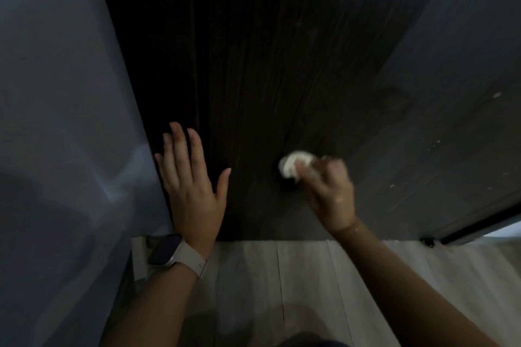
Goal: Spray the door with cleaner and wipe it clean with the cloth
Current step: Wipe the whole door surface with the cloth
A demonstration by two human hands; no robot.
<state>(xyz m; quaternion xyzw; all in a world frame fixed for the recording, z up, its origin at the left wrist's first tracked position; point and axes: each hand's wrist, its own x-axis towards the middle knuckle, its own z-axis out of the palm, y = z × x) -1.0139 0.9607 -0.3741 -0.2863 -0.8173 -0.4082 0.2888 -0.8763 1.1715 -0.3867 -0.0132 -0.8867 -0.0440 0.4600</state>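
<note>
A dark wood-grain door (282,65) fills the middle of the view and reaches down to the floor. My left hand (191,180) lies flat against the door's lower left part, fingers straight and spread, next to the door's left edge. My right hand (329,191) grips a small bunched white cloth (293,166) and holds it against the door low down, right of centre. The hand and cloth are blurred. No spray bottle is in view.
A grey wall (62,121) runs along the left of the door. Pale wood-plank floor (282,276) lies below. At the lower right, the door's bottom edge (479,222) shows a bright gap. A watch (166,251) is on my left wrist.
</note>
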